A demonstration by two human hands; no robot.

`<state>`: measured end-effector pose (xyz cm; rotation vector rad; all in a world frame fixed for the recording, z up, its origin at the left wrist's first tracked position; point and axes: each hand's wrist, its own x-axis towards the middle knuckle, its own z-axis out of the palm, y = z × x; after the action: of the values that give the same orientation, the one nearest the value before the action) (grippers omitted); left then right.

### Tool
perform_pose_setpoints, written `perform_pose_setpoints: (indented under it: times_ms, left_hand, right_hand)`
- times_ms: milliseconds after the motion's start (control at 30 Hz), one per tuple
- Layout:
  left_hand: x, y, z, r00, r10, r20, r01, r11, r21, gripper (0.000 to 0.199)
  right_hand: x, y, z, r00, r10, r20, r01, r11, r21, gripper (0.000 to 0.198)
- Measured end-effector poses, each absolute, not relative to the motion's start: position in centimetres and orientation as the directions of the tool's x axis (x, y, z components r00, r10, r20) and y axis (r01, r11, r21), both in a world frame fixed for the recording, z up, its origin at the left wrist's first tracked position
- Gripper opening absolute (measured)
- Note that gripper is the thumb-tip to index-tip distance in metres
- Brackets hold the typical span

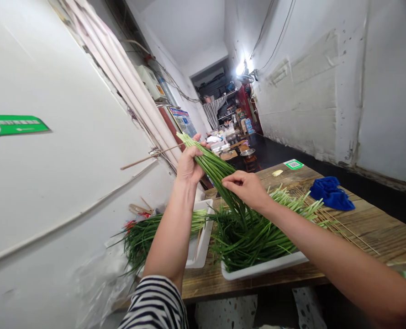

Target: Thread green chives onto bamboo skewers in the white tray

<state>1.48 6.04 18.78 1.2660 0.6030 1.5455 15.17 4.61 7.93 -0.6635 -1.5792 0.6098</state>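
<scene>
My left hand (188,165) is raised and closed around the pale stem ends of a bunch of green chives (213,167), with a thin wooden skewer (148,158) sticking out to the left of it. My right hand (245,186) pinches the same bunch lower down, fingers closed on the stalks. The leaves hang down into a white tray (264,269) heaped with more chives (247,237). Both hands are above the wooden table (370,228).
A second white tray (197,256) holding chives stands at the left by the wall. Several bare skewers (340,226) and a blue cloth (331,193) lie on the table's right. A green sticker (293,164) sits at the far end. The corridor beyond holds clutter.
</scene>
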Motion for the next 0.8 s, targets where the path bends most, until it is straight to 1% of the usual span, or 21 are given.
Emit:
perform_pose_setpoints:
  times_ms: [67,133,233,467,633,800]
  left_hand:
    - [1.7,5.9,18.8,0.053,0.904,0.425,-0.385,-0.374,0.844,0.042]
    - [2.0,5.9,18.8,0.052,0.900,0.432,-0.382,-0.382,0.842,0.043]
    - [2.2,5.8,18.7,0.056,0.898,0.437,-0.374,-0.387,0.843,0.044]
    - [2.8,5.9,18.4,0.076,0.891,0.448,-0.360,-0.395,0.845,0.049]
    - [3.1,5.9,18.2,0.093,0.887,0.452,-0.393,-0.384,0.835,0.055]
    - [3.1,6.2,17.9,0.063,0.890,0.452,-0.386,-0.396,0.833,0.053]
  right_hand:
    - [15.1,4.6,7.9,-0.062,0.704,0.708,0.134,0.709,-0.693,0.010]
    - [15.0,4.6,7.9,-0.049,0.694,0.718,0.154,0.715,-0.681,0.010]
    - [15.0,4.7,8.0,-0.035,0.695,0.718,0.151,0.714,-0.684,0.013]
    - [15.2,4.6,8.0,-0.021,0.700,0.714,0.171,0.706,-0.687,0.013]
    - [15.3,4.7,7.9,-0.023,0.700,0.714,0.194,0.703,-0.684,0.014]
    - [15.7,4.8,7.6,-0.012,0.705,0.709,0.170,0.700,-0.693,0.012]
